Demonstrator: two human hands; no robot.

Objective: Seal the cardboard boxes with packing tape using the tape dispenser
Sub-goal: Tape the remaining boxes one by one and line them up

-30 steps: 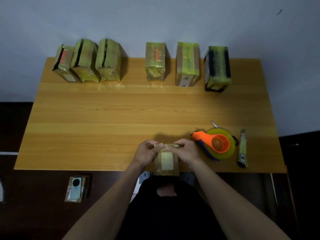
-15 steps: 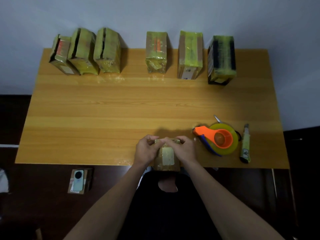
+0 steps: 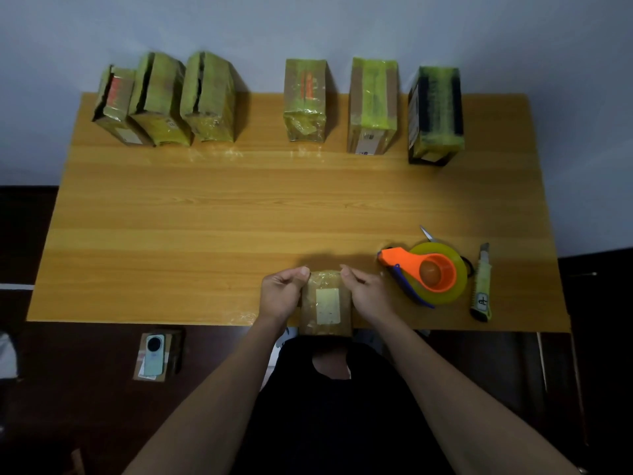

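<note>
Boxes stand in two groups along the far edge of my bench point(image 3: 205, 214), against the wall. The three on the right point(image 3: 373, 104) look wrapped in shiny tape, so I judge those done. The three on the left point(image 3: 161, 101) show dark gaps along their top seams; to me they look open and waiting for tape, though glossy film covers their sides.

Nearer me, the tape dispenser point(image 3: 428, 272) lies flat to my right, orange handle over a yellow roll, with nobody touching it. Just beyond it to the right lies a utility knife point(image 3: 481, 286).

At the near edge sits a small box point(image 3: 325, 303) with a pale label on top and film over it. My left hand point(image 3: 281, 293) and right hand point(image 3: 368, 293) hold it from either side, fingers curled at its far top corners. I judge I am smoothing its tape, so this one is nearly finished.
</note>
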